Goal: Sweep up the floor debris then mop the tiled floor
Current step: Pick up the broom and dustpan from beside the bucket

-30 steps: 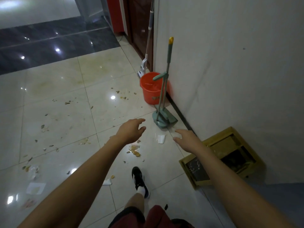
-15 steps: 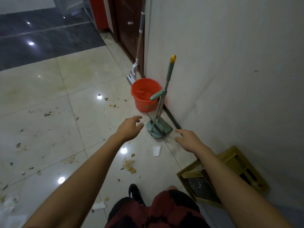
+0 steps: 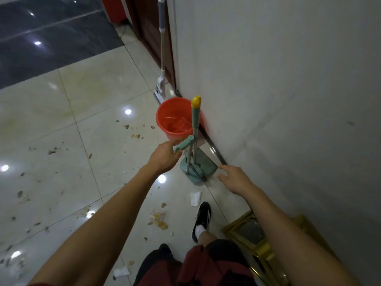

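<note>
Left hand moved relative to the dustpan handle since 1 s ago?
Yes. The left hand closed in toward the green dustpan handle by the orange bucket, now touching it.

There is just one camera, worn on the person's head. It looks forward and down at the tiled floor [image 3: 61, 124]. Both arms reach up from the bottom edge toward 12 o'clock. The wall [image 3: 288, 79] fills the side from 1 to 4 o'clock, very close. The person's shoe [image 3: 203, 215] shows near 6 o'clock, right below the camera.
</note>
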